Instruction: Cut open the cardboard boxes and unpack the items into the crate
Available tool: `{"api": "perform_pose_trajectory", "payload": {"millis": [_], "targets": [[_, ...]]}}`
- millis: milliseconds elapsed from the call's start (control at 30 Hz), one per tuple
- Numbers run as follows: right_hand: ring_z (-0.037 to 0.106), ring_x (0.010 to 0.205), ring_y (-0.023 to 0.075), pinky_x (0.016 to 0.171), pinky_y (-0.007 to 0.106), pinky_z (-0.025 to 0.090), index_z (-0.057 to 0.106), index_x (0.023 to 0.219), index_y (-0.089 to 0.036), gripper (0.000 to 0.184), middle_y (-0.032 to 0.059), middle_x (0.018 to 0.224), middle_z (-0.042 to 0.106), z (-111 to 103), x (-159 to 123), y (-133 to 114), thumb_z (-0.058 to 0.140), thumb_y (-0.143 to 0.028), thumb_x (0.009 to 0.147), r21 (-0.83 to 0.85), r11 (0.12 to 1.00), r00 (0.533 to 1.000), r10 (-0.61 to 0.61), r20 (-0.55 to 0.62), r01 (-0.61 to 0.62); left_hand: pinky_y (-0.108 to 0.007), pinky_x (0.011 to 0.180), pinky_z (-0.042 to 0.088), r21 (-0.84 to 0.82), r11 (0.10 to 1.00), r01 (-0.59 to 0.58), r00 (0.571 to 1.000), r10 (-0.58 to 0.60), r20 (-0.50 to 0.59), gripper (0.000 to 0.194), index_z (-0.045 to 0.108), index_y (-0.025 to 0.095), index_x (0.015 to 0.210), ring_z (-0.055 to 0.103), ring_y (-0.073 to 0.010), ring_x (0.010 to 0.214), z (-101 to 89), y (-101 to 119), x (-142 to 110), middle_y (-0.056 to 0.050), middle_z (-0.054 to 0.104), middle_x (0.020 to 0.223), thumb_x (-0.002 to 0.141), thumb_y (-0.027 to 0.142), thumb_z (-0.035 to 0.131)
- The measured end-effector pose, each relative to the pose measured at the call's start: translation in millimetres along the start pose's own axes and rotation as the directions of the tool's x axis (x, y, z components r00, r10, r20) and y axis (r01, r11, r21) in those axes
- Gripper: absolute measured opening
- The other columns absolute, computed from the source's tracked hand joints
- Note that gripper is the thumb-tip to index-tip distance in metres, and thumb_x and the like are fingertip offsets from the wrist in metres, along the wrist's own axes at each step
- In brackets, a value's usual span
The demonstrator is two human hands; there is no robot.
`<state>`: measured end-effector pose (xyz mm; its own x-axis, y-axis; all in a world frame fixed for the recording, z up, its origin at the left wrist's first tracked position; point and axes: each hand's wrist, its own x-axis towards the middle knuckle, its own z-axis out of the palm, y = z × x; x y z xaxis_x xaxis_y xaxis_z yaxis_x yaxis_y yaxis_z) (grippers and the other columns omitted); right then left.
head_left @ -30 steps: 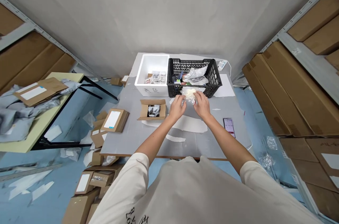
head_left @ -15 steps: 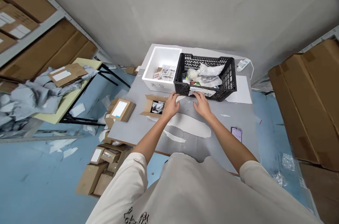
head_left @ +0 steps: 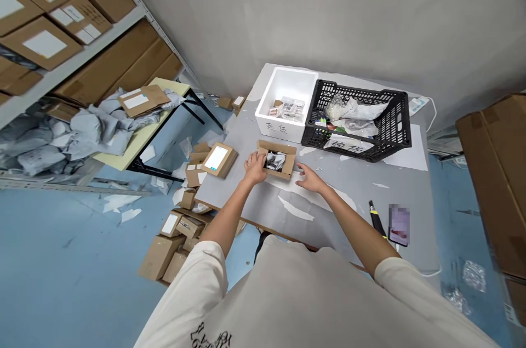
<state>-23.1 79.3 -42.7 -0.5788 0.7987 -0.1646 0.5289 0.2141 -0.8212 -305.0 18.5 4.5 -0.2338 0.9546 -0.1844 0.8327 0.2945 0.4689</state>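
Note:
A small open cardboard box (head_left: 289, 163) sits on the grey table with its flaps spread. Inside lies a silvery-grey plastic-wrapped item (head_left: 275, 161). My left hand (head_left: 255, 168) is closed over the left end of this box, covering the flap there. Just off the box's right side is my right hand (head_left: 310, 178), open, thumb and fingers apart and nothing between them. Torn white paper (head_left: 296, 207) lies on the tabletop in front of the box.
Behind stand a white foam box (head_left: 279, 130) and a black plastic crate (head_left: 390, 140) holding bagged items. A closed carton (head_left: 224, 164) lies left. At right are a box cutter (head_left: 376, 219) and a phone (head_left: 399, 224). Grey parcels (head_left: 88, 126) cover a side table.
The view has swung left. My left hand has moved from the box's right side to its left end. My right hand has left the crate's front and come beside the box.

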Motion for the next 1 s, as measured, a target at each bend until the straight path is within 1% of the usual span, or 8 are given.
{"api": "perform_pose_trajectory", "payload": {"millis": [100,167,267,333,500,700,833,1000], "targets": [[0.065,0.111,0.028,0.087,0.042,0.057,0.028,0.16,-0.027,0.108,0.0195,0.15,0.048,25,4,-10,0.082,-0.023,0.066,0.103,0.991,0.996,0.085,-0.017,-0.082,-0.072,0.117,0.016,-0.015,1.0,0.025,0.997,-0.024,0.067,0.103,0.039,0.03,0.149,0.01,-0.0462,0.156,-7.8,-42,6,-0.019,0.015,0.169,0.056,0.012,0.079],[0.063,0.115,0.0289,0.086,0.043,0.057,0.024,0.162,-0.027,0.113,0.0197,0.153,0.044,39,6,-16,0.082,-0.027,0.066,0.178,0.976,0.99,0.138,-0.042,-0.129,-0.071,0.116,0.02,-0.071,0.997,0.026,0.995,-0.019,0.102,0.111,0.033,0.03,0.153,0.016,-0.0469,0.154,-9.9,-65,11,-0.021,0.015,0.168,0.056,0.017,0.082],[0.063,0.113,0.0278,0.088,0.045,0.057,0.025,0.162,-0.027,0.111,0.0189,0.151,0.047,57,8,-29,0.083,-0.034,0.067,0.28,0.943,0.97,0.219,-0.108,-0.181,-0.059,0.114,0.036,-0.276,0.956,-0.098,0.972,0.152,0.18,0.109,0.026,0.024,0.158,0.039,-0.0403,0.146,-7.4,-89,19,-0.024,0.038,0.158,0.065,0.028,0.082],[0.064,0.111,0.0274,0.088,0.045,0.058,0.029,0.161,-0.026,0.108,0.0187,0.147,0.051,66,10,-38,0.082,-0.039,0.068,0.342,0.916,0.947,0.276,-0.163,-0.208,-0.05,0.11,0.043,-0.429,0.889,-0.157,0.958,0.243,0.153,0.102,0.022,0.021,0.159,0.053,-0.0334,0.135,-2.4,-96,24,-0.022,0.05,0.148,0.075,0.036,0.077],[0.069,0.097,0.0245,0.086,0.044,0.059,0.048,0.149,-0.021,0.087,0.0141,0.126,0.064,83,15,-46,0.079,-0.046,0.072,0.383,0.884,0.865,0.396,-0.309,-0.267,-0.044,0.1,0.05,-0.434,0.899,-0.055,0.995,0.085,0.048,0.086,0.033,0.016,0.152,0.063,-0.0296,0.118,13.9,-97,28,-0.019,0.06,0.128,0.083,0.047,0.073],[0.067,0.078,0.0215,0.087,0.048,0.058,0.066,0.125,-0.017,0.059,0.0102,0.108,0.068,84,12,-39,0.069,-0.05,0.076,0.268,0.926,0.815,0.363,-0.452,-0.264,-0.041,0.098,0.051,-0.405,0.914,-0.002,1.0,-0.008,-0.025,0.048,0.057,0.018,0.129,0.066,-0.0269,0.106,20.6,-88,14,-0.013,0.061,0.115,0.089,0.043,0.067],[0.065,0.082,0.0225,0.088,0.046,0.057,0.067,0.125,-0.014,0.06,0.0142,0.113,0.066,67,15,-54,0.065,-0.052,0.079,0.163,0.964,0.797,0.265,-0.543,-0.21,-0.041,0.1,0.051,-0.411,0.901,-0.14,0.982,0.072,-0.175,0.046,0.054,0.02,0.137,0.064,-0.0253,0.109,-1.1,-71,-5,-0.012,0.059,0.118,0.091,0.025,0.059],[0.061,0.083,0.0233,0.091,0.046,0.053,0.067,0.128,-0.014,0.058,0.0133,0.111,0.065,58,45,-106,0.061,-0.05,0.084,0.0,0.999,0.804,0.034,-0.594,-0.042,-0.047,0.108,0.045,-0.366,0.903,-0.225,0.89,0.038,-0.455,0.057,0.044,0.024,0.146,0.055,-0.0283,0.126,-55.7,-62,-33,-0.013,0.059,0.132,0.09,0.02,0.055]]}}
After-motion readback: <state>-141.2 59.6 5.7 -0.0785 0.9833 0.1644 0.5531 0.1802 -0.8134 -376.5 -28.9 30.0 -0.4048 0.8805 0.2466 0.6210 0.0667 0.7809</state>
